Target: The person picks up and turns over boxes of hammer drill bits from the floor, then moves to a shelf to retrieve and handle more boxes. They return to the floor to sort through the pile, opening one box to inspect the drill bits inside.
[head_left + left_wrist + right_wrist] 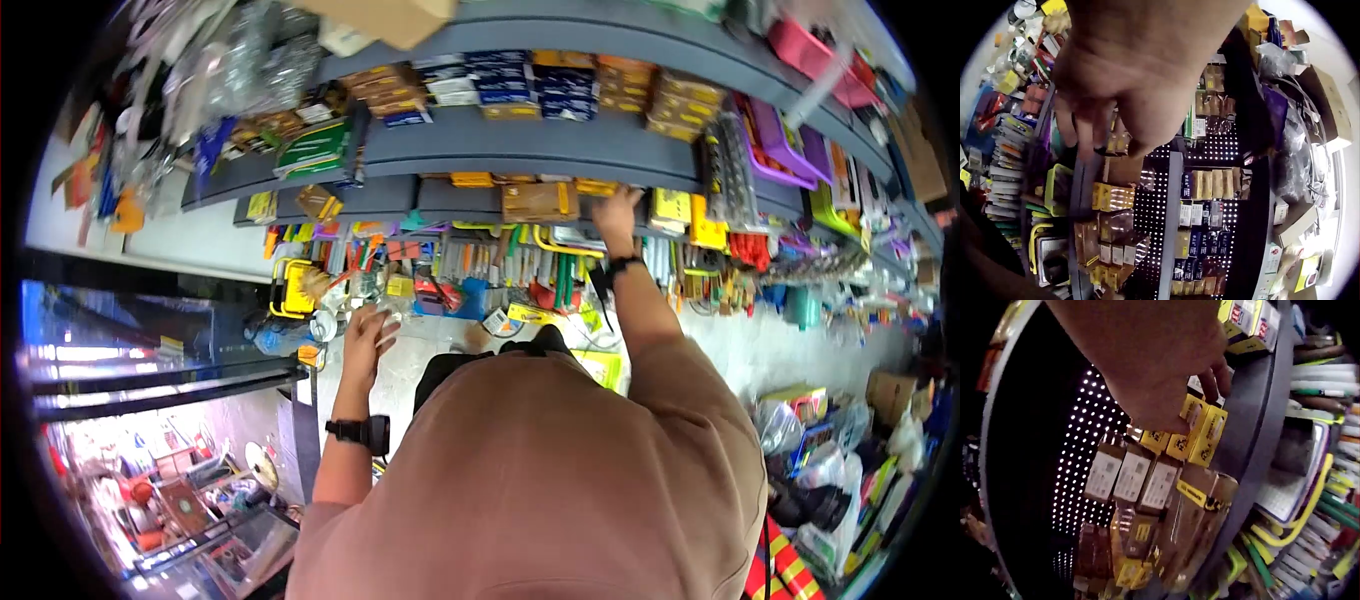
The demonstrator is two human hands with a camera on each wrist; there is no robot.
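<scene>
Two hands work at different depths. Nearest the body, the left hand (366, 335) hangs in front of the low row of hanging tools (470, 262); its fingers look loosely curled and I see nothing in them (the left wrist view shows them dangling over the shelves, touching nothing). Farther out, the right hand (617, 213) reaches up to the lip of the grey shelf (520, 145), just beside a brown carton (540, 201). From the right wrist view its fingertips (1217, 378) rest on a cluster of small yellow boxes (1200, 434) stacked at the shelf edge, fingers close together; whether they already pinch one box I cannot tell. My judgement: to lift a single box cleanly, the thumb should come under its front face while the fingers press from above, drawing it straight outward so the neighbouring boxes and the brown packets (1132, 478) below are not dragged off. Beyond, higher shelves carry blue and orange packs (545, 85).
</scene>
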